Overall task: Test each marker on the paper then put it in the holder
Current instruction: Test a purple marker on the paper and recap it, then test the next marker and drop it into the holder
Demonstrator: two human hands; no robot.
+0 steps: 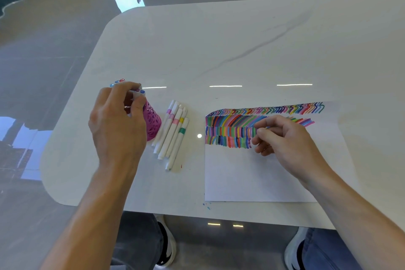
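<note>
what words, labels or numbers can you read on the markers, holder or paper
No text can be read.
paper: only coloured test strokes, no letters.
markers: plain colour bands; any print is too small to tell.
holder: cut-out pattern only.

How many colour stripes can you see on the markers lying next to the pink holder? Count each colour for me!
Pink stripes: 2
Yellow stripe: 1
Green stripe: 1
Total: 4 stripes
The other markers in the pile hide their stripes, so I cannot count those.
</note>
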